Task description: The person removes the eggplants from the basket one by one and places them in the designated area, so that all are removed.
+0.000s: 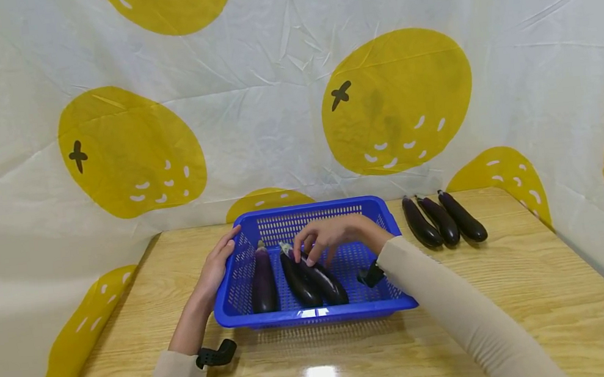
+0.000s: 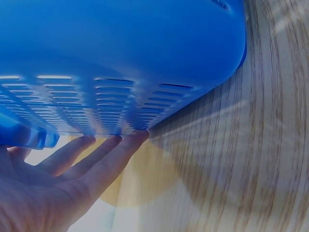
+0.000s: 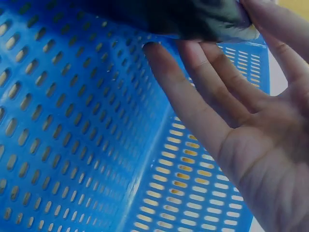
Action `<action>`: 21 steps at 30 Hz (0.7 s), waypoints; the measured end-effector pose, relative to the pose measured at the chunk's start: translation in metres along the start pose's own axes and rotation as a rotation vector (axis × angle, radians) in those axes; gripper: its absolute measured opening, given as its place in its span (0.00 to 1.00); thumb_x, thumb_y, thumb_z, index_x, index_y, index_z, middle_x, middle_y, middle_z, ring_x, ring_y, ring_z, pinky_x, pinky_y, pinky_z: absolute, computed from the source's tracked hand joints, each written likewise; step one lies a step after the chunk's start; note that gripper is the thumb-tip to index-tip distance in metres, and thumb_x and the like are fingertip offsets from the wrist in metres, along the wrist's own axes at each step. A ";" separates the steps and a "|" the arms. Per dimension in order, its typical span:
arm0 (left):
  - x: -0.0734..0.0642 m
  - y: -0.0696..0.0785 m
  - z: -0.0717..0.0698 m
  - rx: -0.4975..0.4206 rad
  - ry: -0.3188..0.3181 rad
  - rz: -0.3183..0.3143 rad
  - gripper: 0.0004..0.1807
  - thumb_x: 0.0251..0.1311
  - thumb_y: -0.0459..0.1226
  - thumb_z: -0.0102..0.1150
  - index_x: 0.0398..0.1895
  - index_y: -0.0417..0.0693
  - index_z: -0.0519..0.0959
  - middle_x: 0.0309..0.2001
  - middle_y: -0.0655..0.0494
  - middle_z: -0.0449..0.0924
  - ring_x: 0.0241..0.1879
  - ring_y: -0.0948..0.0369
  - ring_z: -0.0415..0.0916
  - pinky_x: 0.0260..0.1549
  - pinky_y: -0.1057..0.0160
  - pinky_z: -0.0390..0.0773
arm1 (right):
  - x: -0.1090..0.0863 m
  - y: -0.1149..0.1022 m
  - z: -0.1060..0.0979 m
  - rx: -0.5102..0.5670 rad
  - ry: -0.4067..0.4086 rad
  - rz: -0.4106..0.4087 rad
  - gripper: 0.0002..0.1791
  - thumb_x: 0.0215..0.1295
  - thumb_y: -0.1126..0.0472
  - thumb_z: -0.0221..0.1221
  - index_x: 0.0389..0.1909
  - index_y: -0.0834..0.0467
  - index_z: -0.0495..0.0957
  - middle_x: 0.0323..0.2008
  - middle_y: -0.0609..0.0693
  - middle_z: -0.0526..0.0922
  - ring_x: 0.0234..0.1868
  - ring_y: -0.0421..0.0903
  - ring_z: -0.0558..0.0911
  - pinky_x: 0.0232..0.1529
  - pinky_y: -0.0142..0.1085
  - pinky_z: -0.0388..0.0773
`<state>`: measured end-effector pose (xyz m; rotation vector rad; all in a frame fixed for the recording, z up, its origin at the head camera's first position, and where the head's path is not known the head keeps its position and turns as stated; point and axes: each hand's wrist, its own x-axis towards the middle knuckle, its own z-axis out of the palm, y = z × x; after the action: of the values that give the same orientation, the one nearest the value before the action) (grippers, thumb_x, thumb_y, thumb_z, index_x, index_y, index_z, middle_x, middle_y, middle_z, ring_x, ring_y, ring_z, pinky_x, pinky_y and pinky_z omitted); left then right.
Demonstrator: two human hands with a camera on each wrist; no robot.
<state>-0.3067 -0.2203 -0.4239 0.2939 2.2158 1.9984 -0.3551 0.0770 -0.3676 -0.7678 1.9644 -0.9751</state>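
Three dark purple eggplants lie lengthwise inside a blue plastic basket (image 1: 315, 312) with slotted walls. One eggplant (image 1: 263, 281) is by the left wall; the middle eggplant (image 1: 296, 280) and the right eggplant (image 1: 328, 283) lie close together. My right hand (image 1: 334, 233) reaches over the basket and holds the right eggplant near its stem end. In the right wrist view, thumb and fingers are on opposite sides of the eggplant (image 3: 203, 19). My left hand (image 1: 215, 268) rests against the basket's left side, its extended fingers (image 2: 108, 162) touching the slotted outer wall.
Three more eggplants (image 1: 438, 220) lie side by side on the wooden table (image 1: 513, 301), right of the basket. A white curtain (image 1: 263, 137) with yellow fruit prints hangs behind the table and along its sides.
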 end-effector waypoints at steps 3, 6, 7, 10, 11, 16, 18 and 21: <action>0.000 -0.001 0.000 0.003 0.003 0.007 0.26 0.74 0.54 0.33 0.74 0.69 0.55 0.75 0.52 0.53 0.72 0.44 0.56 0.65 0.38 0.61 | 0.000 0.001 -0.003 0.013 0.021 -0.039 0.14 0.60 0.65 0.64 0.47 0.57 0.79 0.50 0.55 0.80 0.46 0.49 0.79 0.43 0.53 0.82; 0.000 -0.001 -0.001 0.007 0.001 0.009 0.26 0.74 0.54 0.32 0.74 0.69 0.55 0.75 0.52 0.53 0.72 0.44 0.56 0.64 0.38 0.61 | -0.002 -0.001 -0.005 0.031 0.039 -0.083 0.15 0.59 0.64 0.64 0.48 0.57 0.79 0.51 0.55 0.79 0.47 0.49 0.79 0.44 0.53 0.81; 0.000 -0.001 -0.001 0.006 0.000 0.007 0.26 0.74 0.54 0.32 0.74 0.69 0.55 0.75 0.52 0.53 0.72 0.44 0.56 0.64 0.38 0.61 | -0.002 -0.002 -0.006 0.033 0.046 -0.099 0.16 0.59 0.64 0.65 0.49 0.57 0.79 0.51 0.55 0.79 0.47 0.49 0.80 0.44 0.53 0.81; 0.000 -0.001 -0.001 0.000 -0.002 0.005 0.26 0.75 0.53 0.32 0.74 0.68 0.55 0.75 0.52 0.53 0.71 0.44 0.56 0.64 0.38 0.61 | -0.006 -0.005 -0.008 0.034 0.067 -0.143 0.17 0.58 0.64 0.65 0.49 0.56 0.79 0.51 0.55 0.80 0.47 0.48 0.80 0.45 0.52 0.81; 0.000 -0.001 0.000 -0.003 -0.005 0.007 0.26 0.75 0.53 0.32 0.74 0.68 0.55 0.75 0.51 0.52 0.72 0.44 0.56 0.65 0.38 0.61 | -0.007 -0.006 -0.009 0.031 0.077 -0.157 0.17 0.58 0.63 0.65 0.49 0.56 0.79 0.51 0.55 0.80 0.47 0.48 0.81 0.45 0.51 0.81; -0.003 0.005 0.002 -0.009 -0.011 -0.004 0.26 0.76 0.51 0.31 0.75 0.65 0.53 0.76 0.50 0.50 0.72 0.43 0.54 0.65 0.38 0.60 | -0.017 -0.011 -0.013 0.032 0.106 -0.218 0.17 0.58 0.62 0.66 0.49 0.54 0.79 0.51 0.55 0.79 0.47 0.52 0.81 0.47 0.48 0.81; -0.007 0.011 0.003 -0.013 -0.012 -0.013 0.26 0.76 0.49 0.30 0.76 0.63 0.52 0.76 0.49 0.50 0.72 0.42 0.53 0.65 0.37 0.59 | -0.021 -0.014 -0.014 0.038 0.111 -0.249 0.18 0.59 0.63 0.65 0.51 0.54 0.78 0.51 0.56 0.79 0.45 0.53 0.81 0.48 0.50 0.81; -0.011 0.019 0.005 -0.015 -0.015 -0.019 0.26 0.77 0.47 0.30 0.76 0.60 0.52 0.76 0.47 0.49 0.72 0.41 0.53 0.65 0.37 0.59 | -0.028 -0.016 -0.016 0.047 0.124 -0.300 0.20 0.58 0.64 0.65 0.52 0.56 0.76 0.49 0.58 0.80 0.43 0.52 0.80 0.47 0.53 0.80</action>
<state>-0.2941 -0.2159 -0.4062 0.2838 2.1853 1.9957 -0.3521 0.0964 -0.3366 -1.0165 1.9583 -1.2675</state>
